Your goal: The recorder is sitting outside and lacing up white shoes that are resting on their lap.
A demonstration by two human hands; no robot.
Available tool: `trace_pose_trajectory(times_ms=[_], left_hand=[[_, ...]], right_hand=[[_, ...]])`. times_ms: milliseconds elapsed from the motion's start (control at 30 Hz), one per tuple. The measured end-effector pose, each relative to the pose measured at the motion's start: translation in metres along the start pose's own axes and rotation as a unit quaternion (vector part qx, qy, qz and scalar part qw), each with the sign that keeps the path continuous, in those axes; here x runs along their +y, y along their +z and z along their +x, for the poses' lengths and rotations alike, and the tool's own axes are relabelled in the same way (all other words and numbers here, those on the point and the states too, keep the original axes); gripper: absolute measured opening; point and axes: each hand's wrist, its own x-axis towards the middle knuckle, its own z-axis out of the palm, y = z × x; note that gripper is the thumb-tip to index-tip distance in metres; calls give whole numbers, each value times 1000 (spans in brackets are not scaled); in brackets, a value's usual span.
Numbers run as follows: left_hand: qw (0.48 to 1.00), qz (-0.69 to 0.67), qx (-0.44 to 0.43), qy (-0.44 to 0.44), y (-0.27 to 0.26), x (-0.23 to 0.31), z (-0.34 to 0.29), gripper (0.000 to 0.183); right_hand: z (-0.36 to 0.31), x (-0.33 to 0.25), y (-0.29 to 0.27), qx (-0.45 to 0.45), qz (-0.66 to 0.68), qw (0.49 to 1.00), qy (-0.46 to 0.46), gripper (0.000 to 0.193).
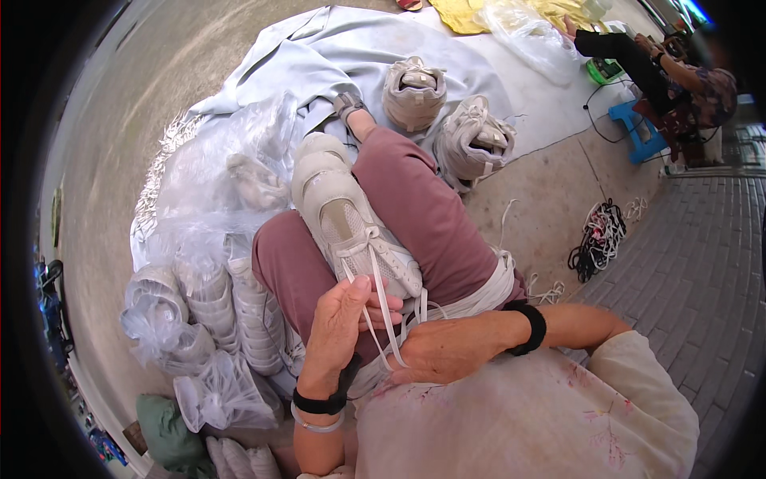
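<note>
A cream sneaker (343,211) rests on my lap, across my mauve trousers (423,215), toe pointing away from me. White laces (381,307) run from its eyelets toward me. My left hand (339,323) pinches a lace strand between thumb and fingers just below the shoe's heel end. My right hand (447,347) lies knuckles up beside it, fingers closed around the other lace ends. Both wrists wear black bands.
Two more cream sneakers (415,92) (475,144) stand on a pale blue sheet (319,56) ahead. Clear plastic bags of shoes (211,307) pile up at my left. Loose black and white laces (598,235) lie on the pavement at right. Another person (678,80) sits on a blue stool far right.
</note>
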Motion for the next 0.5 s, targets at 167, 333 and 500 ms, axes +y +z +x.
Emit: trace_pose_trajectory(times_ms=[167, 333, 500], left_hand=[[977, -209, -33, 9, -3, -20, 14, 32], [990, -141, 18, 21, 4, -23, 6, 22], [992, -118, 13, 34, 2, -29, 2, 22]], right_hand=[[4, -1, 10, -41, -101, 994, -14, 25], [-19, -14, -54, 175, -33, 972, 154, 24], [4, 21, -67, 414, -180, 886, 105, 22]])
